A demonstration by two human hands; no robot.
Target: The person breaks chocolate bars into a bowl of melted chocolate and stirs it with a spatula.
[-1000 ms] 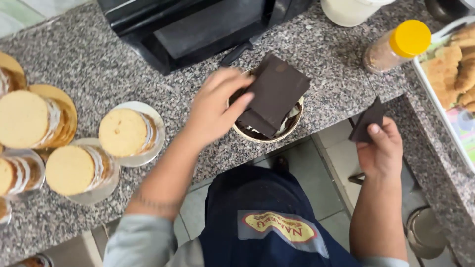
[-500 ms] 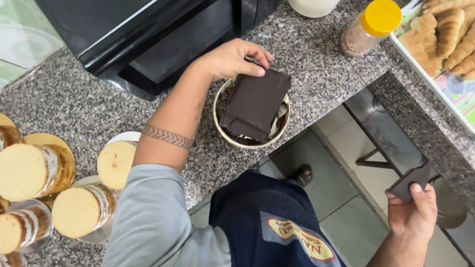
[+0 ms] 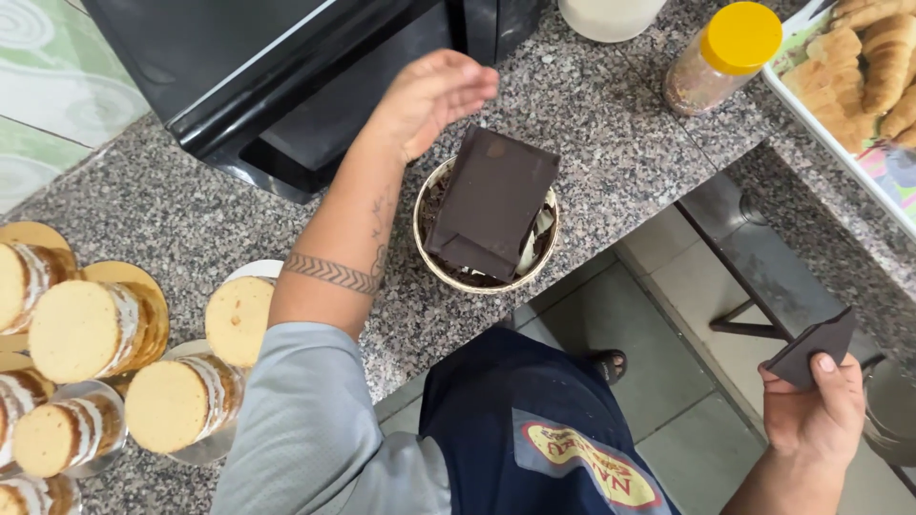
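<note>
Head camera looks down on a speckled grey granite worktop [image 3: 611,162] and the person's own two arms. Left hand [image 3: 429,100] hovers above the worktop just in front of a black microwave oven [image 3: 286,76], fingers loosely spread and holding nothing, its grip apart. Just beside it, near the front edge of the worktop, stands a round cream bowl [image 3: 426,250] with dark chocolate shavings inside. A large slab of dark chocolate [image 3: 496,195] lies tilted across the bowl, resting on its rim and jutting over the far side; the left hand is close to the slab's upper corner but apart from it.

Right hand [image 3: 811,415] is well away, down past the front edge of the worktop and over the tiled floor [image 3: 697,401], its grip clamped on a small broken piece of dark chocolate [image 3: 813,348] pinched between thumb and fingers.

Toward the left end of the worktop stand several small round sponge cakes [image 3: 91,329] layered with cream, some on gold boards. At the far right corner are a spice jar with a yellow lid [image 3: 720,62], lying tilted, and a tray of golden pastries [image 3: 887,67]. The person wears a grey sleeve [image 3: 315,429] and a dark blue apron [image 3: 515,429].
</note>
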